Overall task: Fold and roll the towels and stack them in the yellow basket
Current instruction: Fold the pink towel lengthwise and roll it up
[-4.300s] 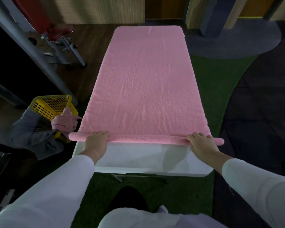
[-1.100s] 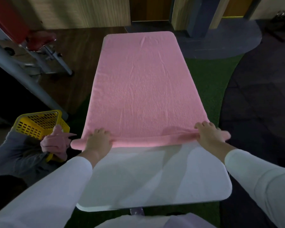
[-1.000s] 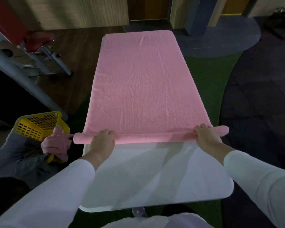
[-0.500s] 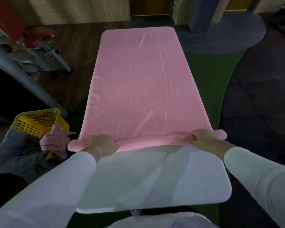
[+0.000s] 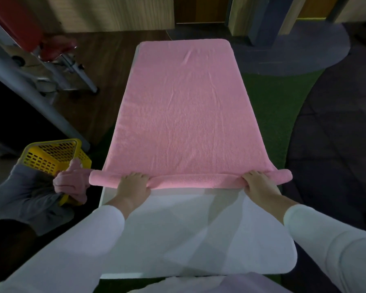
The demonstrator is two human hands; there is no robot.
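Left hand and right hand grip the towel roll, fingers curled over it — advise equal forward pressure, ends level.

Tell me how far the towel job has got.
Done: the pink towel lies spread on the white table, its near edge already in a thin roll. In hand: left hand and right hand grip that roll. Left: most of the towel lies flat, and no towel shows in the yellow basket beside the table.
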